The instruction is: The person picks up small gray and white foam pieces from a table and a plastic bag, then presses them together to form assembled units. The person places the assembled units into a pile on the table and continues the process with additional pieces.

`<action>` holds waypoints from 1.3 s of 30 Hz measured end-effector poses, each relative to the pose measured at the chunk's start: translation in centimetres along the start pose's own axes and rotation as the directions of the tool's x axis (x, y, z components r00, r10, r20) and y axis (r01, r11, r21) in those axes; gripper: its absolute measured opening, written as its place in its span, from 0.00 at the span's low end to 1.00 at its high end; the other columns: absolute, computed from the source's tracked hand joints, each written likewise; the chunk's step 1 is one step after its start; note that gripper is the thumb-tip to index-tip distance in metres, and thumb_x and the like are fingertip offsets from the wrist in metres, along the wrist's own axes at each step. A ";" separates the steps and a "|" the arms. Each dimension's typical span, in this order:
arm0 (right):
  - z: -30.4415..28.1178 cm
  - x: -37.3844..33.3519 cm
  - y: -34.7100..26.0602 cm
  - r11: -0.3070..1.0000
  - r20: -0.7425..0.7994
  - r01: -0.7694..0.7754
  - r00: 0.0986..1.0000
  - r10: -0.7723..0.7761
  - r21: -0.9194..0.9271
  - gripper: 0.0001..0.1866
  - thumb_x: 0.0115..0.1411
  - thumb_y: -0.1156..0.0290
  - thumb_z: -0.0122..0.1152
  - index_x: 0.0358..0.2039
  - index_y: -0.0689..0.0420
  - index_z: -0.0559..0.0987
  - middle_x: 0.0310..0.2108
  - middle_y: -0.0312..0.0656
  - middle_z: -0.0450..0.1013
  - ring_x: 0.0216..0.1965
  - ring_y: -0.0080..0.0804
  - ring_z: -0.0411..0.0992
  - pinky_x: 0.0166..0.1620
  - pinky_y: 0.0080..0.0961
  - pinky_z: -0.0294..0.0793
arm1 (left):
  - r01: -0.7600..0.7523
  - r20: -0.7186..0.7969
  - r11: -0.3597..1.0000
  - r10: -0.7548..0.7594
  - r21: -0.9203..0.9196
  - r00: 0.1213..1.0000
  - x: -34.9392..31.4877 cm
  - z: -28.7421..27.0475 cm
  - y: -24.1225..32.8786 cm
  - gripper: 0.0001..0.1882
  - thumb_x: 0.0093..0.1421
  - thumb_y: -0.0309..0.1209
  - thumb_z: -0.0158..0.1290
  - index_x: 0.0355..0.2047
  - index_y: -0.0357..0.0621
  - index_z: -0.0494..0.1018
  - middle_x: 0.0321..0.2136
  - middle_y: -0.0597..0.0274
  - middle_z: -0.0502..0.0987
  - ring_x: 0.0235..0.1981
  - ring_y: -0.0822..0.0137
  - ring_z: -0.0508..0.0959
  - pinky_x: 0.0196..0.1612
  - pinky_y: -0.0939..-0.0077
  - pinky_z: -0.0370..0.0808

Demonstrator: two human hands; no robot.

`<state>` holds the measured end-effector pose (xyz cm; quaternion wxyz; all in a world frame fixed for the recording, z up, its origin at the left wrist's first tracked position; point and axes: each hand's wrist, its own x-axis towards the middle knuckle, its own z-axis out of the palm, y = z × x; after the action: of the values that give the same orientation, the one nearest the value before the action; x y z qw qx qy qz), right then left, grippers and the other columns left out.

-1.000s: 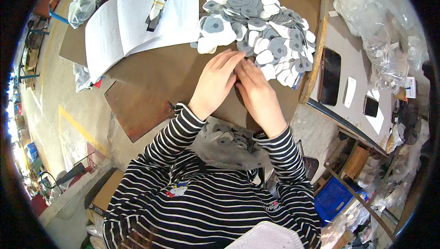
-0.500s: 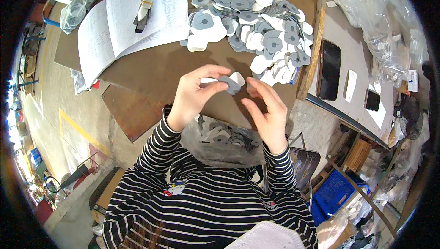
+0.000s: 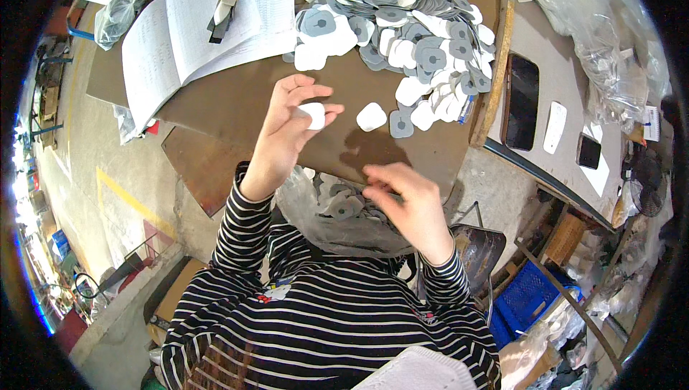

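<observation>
Since half a second ago the hands are parting — the left hand [image 3: 287, 128] is rising over the brown board [image 3: 237, 106] with a small white pad [image 3: 313, 115] pinched narrowly between thumb and fingertips, while the right hand [image 3: 405, 200] is dropping toward a clear plastic bag [image 3: 316, 207] of like pads at the person's lap, fingers loosely curled; whether it is holding anything cannot be told.

By the look of it the pad is light, thin and flexible, likely to bend rather than break, and probably best taken by its rim, as the left hand is doing now.

Two loose pads, one white [image 3: 371, 116] and one grey-faced [image 3: 400, 124], are lying on the board just beside a large heap of white and grey pads [image 3: 402, 24]. An open ledger [image 3: 194, 27] with a clipped bundle on it is resting at the board's left.

To the right, a dark phone [image 3: 522, 101] is lying on a grey bench [image 3: 545, 45] — crumpled plastic bags [image 3: 596, 24] are piling up behind it. A blue crate [image 3: 527, 297] is sitting below, in a cluttered workshop with a concrete floor [image 3: 93, 175].
</observation>
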<state>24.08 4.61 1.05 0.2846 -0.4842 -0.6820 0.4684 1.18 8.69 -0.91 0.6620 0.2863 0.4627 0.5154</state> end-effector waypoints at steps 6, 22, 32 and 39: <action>-0.4 3.1 0.8 0.999 -0.339 -0.030 0.940 0.019 -0.029 0.15 0.57 0.79 0.69 0.45 0.61 0.81 0.36 0.44 0.78 0.32 0.28 0.77 0.36 0.23 0.76 | -0.032 0.177 0.969 -0.012 0.243 0.984 0.6 2.6 -0.8 0.36 0.64 0.20 0.55 0.70 0.46 0.55 0.45 0.54 0.81 0.46 0.70 0.80 0.50 0.76 0.78; -0.5 2.6 2.4 0.979 -0.333 -0.130 0.926 0.177 0.160 0.14 0.57 0.79 0.69 0.45 0.60 0.83 0.31 0.41 0.78 0.29 0.23 0.75 0.33 0.21 0.74 | -0.405 0.335 0.190 0.316 0.894 0.888 1.9 3.7 -3.1 0.22 0.51 0.26 0.65 0.47 0.45 0.73 0.45 0.54 0.70 0.47 0.50 0.69 0.53 0.58 0.68; 0.3 2.1 1.0 0.986 -0.135 -0.144 0.979 0.153 0.079 0.06 0.58 0.79 0.68 0.36 0.63 0.82 0.29 0.38 0.76 0.28 0.21 0.74 0.32 0.19 0.71 | -0.242 0.401 0.741 -0.040 0.626 0.915 -1.0 2.2 -0.7 0.20 0.59 0.19 0.59 0.52 0.39 0.73 0.42 0.57 0.80 0.37 0.66 0.81 0.42 0.71 0.78; 1.0 -0.5 -0.4 0.999 0.210 -0.025 0.977 0.019 0.026 0.08 0.57 0.74 0.68 0.37 0.60 0.81 0.33 0.45 0.73 0.33 0.45 0.76 0.37 0.35 0.76 | -0.417 0.221 0.426 0.437 0.803 0.872 3.0 -1.6 2.0 0.22 0.61 0.25 0.59 0.56 0.41 0.73 0.53 0.54 0.76 0.53 0.61 0.77 0.52 0.68 0.76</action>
<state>23.23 3.77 0.99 0.2127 -0.4354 -0.6959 0.5299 -0.96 11.99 -0.81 0.2887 0.6660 0.5687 0.3869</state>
